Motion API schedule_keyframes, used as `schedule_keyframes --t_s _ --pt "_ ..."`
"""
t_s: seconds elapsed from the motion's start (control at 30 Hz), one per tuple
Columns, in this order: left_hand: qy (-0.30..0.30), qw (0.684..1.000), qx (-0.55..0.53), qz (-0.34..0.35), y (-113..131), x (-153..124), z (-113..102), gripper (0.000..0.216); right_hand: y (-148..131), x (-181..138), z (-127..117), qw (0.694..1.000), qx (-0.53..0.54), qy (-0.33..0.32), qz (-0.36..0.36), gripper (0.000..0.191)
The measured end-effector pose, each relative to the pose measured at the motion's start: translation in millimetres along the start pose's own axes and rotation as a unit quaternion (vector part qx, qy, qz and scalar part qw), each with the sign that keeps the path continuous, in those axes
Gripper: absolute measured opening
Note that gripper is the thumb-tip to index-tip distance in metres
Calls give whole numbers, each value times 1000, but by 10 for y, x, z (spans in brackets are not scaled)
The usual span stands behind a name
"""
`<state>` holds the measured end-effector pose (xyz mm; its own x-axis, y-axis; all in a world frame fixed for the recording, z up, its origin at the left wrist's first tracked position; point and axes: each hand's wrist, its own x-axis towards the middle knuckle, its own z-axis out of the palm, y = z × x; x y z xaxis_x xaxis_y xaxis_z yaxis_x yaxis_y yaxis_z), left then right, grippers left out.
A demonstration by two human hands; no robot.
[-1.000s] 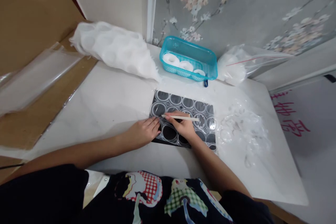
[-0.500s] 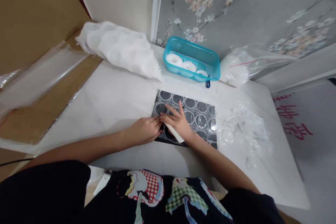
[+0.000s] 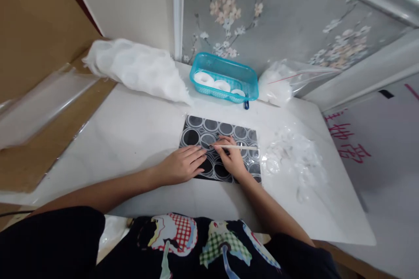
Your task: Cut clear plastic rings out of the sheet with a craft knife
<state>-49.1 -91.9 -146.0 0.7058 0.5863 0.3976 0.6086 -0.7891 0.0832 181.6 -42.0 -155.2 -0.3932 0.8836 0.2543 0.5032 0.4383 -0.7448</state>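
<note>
A black sheet (image 3: 196,120) printed with rows of pale rings lies flat on the white table, its surface glossy in places. My left hand (image 3: 181,165) rests palm down on the sheet's left part, fingers stretched out and holding nothing. Over the middle of the sheet, my right hand (image 3: 231,159) pinches a slim white stick-like tool (image 3: 247,147). Its narrow end points left at a ring near my left fingertips, and its other end sticks out to the right. Whether the tip touches the sheet I cannot tell.
Behind the sheet stands a blue plastic basket (image 3: 225,65) with white rings (image 3: 203,79) inside. A bumpy white bundle (image 3: 137,67) lies at the back left, a zip bag (image 3: 278,82) at the back right. Clear plastic scraps (image 3: 294,157) cover the right side. Cardboard (image 3: 62,139) lies left.
My left hand has opened from a pinch and flattened on the sheet. My right hand has turned the white tool to lie nearly level, its fingers now curled. The view has shifted slightly right.
</note>
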Motion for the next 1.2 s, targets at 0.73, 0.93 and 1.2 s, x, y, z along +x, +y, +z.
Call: schedule_keyframes --t_s 0.73,0.93,1.2 --pt "-121 991 -55 -28 29 -20 24 47 120 160 -112 960 -239 91 -116 23" --pt "-107 991 -61 -55 7 103 -17 48 217 97 -425 961 -186 187 -77 24" --pt "-70 995 -61 41 153 319 162 49 299 -295 -323 995 -79 43 -32 25"
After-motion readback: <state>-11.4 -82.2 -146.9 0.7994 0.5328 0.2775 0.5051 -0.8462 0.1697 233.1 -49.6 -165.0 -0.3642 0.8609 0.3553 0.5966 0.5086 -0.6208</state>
